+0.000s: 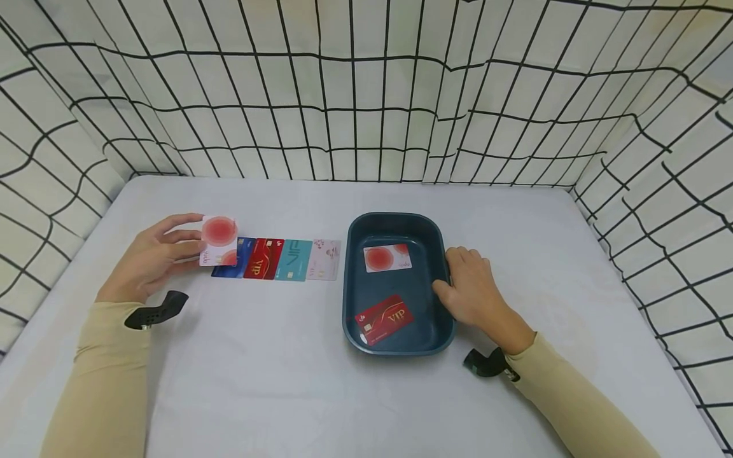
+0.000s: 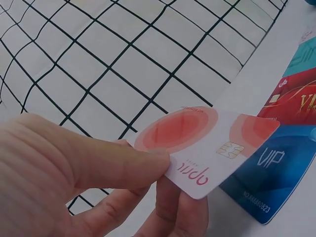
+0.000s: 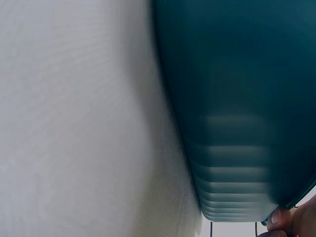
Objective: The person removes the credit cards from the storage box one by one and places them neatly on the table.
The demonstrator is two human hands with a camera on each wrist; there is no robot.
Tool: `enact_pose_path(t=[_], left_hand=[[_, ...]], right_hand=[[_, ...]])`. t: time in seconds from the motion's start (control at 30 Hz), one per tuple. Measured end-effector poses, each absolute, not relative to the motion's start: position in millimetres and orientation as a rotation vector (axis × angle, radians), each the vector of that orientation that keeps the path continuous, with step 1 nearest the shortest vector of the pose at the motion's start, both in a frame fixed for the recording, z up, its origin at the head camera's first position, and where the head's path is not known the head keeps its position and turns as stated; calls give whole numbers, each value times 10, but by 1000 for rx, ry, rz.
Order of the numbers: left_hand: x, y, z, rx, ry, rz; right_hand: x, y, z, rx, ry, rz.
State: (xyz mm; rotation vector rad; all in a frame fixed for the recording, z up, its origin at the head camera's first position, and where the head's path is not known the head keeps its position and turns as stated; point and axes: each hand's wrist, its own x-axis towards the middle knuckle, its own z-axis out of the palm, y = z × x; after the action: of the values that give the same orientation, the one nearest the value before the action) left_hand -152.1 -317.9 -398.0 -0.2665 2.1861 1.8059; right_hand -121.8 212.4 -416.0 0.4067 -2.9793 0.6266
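Note:
Between thumb and fingers my left hand (image 1: 157, 254) pinches a white card with red circles (image 1: 219, 240); the left wrist view shows its gold chip. It overlaps a blue VIP card (image 1: 245, 250) at the left end of a row on the table. Rightward in that row lie a red VIP card (image 1: 263, 259), a teal VIP card (image 1: 294, 260) and a pale pink patterned card (image 1: 323, 259). My right hand (image 1: 475, 286) grips the right rim of a dark teal tray (image 1: 395, 286). Inside the tray are another white card with red circles (image 1: 387, 258) and a red VIP card (image 1: 384, 319).
A white cloth (image 1: 258, 369) covers the table. Black wire grid panels (image 1: 366, 108) stand along the back and both sides. Each wrist carries a black band mount, the left one (image 1: 157, 312) close to the cloth.

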Motion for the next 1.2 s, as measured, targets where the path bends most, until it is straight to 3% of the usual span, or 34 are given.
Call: enact_pose_path(t=[1.2], left_hand=[[-1496,-3455,-4016,-362,2456,1290]], right_hand=[[-1219,2129,-4153,418,-2968,621]])
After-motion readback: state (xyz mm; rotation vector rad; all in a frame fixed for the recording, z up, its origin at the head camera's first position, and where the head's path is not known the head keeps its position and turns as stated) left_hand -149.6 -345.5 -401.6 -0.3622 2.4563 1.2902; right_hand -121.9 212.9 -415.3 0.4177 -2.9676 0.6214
